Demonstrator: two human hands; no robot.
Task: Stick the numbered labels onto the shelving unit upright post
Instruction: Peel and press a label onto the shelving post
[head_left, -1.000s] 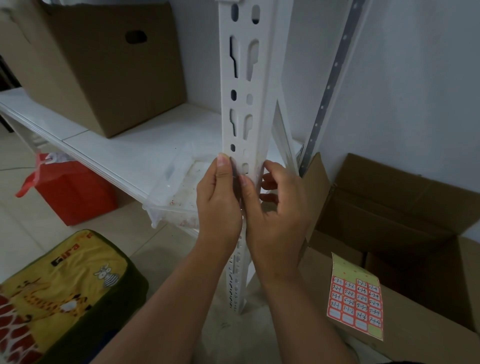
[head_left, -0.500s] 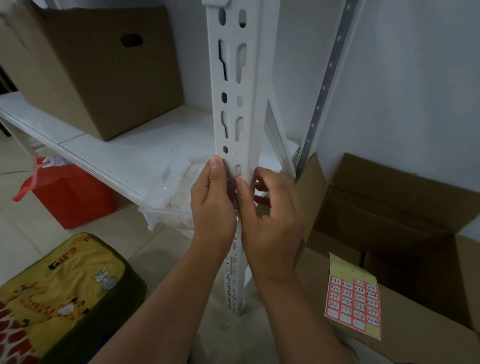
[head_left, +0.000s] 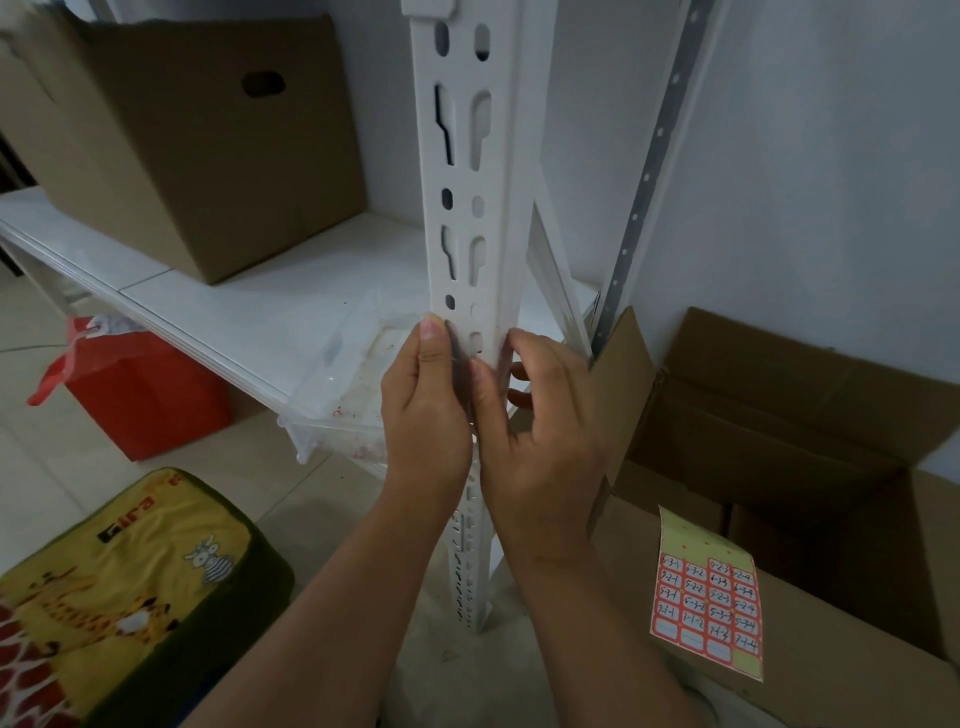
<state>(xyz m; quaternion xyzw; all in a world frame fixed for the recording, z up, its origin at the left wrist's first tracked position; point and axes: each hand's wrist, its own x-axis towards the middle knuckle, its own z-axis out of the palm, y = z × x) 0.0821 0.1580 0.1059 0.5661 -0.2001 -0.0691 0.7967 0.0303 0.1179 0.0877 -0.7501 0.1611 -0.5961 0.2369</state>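
Leftmost, lower corner: a yellow cushion printed with giraffes and a zebra, edged in dark green (head_left: 104, 587), lay on the tiled floor.
Left, mid-height: a red bag with a loose handle (head_left: 140, 389) stood on the floor under the white shelf board (head_left: 218, 306).
Upper left: a closed brown cardboard box with an oval hand hole (head_left: 208, 140) sat on that shelf board.
Shelf edge, centre-left: a clear plastic tray with reddish specks (head_left: 343, 400) overhung the board's front edge.
Left hand: the left hand (head_left: 423, 410) was at the left edge of the white slotted metal upright post (head_left: 470, 171), thumb pressed flat against the post's face; whether a label lay under it could not be told.
Right hand: the right hand (head_left: 535, 431) was curled round the post's right edge, thumb on the face, fingers behind.
Post position: centre of the frame, running top to floor.
Lower right: a sheet of red-bordered handwritten number labels on yellow backing (head_left: 709, 603) rested on a flap of the open brown cardboard carton (head_left: 810, 431).
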